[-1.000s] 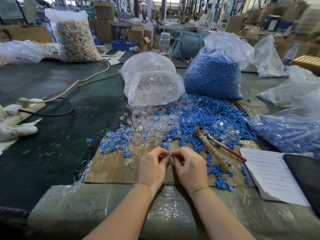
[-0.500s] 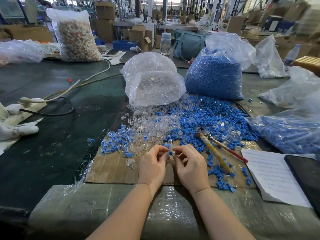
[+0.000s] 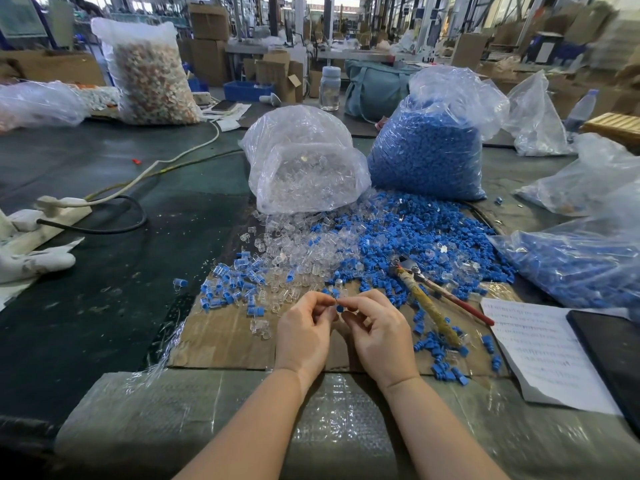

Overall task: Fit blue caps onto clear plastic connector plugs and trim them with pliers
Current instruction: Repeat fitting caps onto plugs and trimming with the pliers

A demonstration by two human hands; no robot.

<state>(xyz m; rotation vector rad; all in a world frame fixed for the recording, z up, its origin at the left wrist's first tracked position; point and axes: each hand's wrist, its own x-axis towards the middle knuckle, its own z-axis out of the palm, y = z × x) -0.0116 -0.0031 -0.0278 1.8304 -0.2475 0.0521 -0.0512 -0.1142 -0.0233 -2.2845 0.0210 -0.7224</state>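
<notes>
My left hand (image 3: pixel 304 332) and my right hand (image 3: pixel 375 336) meet fingertip to fingertip over a cardboard sheet (image 3: pixel 221 337). A small blue cap (image 3: pixel 340 308) shows between the right hand's fingers. The left hand's curled fingers pinch something small, mostly hidden, likely a clear plug. Loose clear plugs (image 3: pixel 298 251) and loose blue caps (image 3: pixel 415 237) lie heaped just beyond the hands. Capped plugs (image 3: pixel 235 282) are scattered to the left. The pliers (image 3: pixel 426 299) lie on the cardboard to the right of my right hand, untouched.
A bag of clear plugs (image 3: pixel 304 168) and a bag of blue caps (image 3: pixel 429 147) stand behind the heap. Another bag of blue parts (image 3: pixel 581 265) lies right. A paper sheet (image 3: pixel 540 348) and a dark tablet (image 3: pixel 616 355) sit at right. A power strip (image 3: pixel 59 206) and cables lie left.
The hands have drawn slightly apart and risen a little; the blue cap is now visible at the right hand's fingertips. Nothing else on the table has moved.
</notes>
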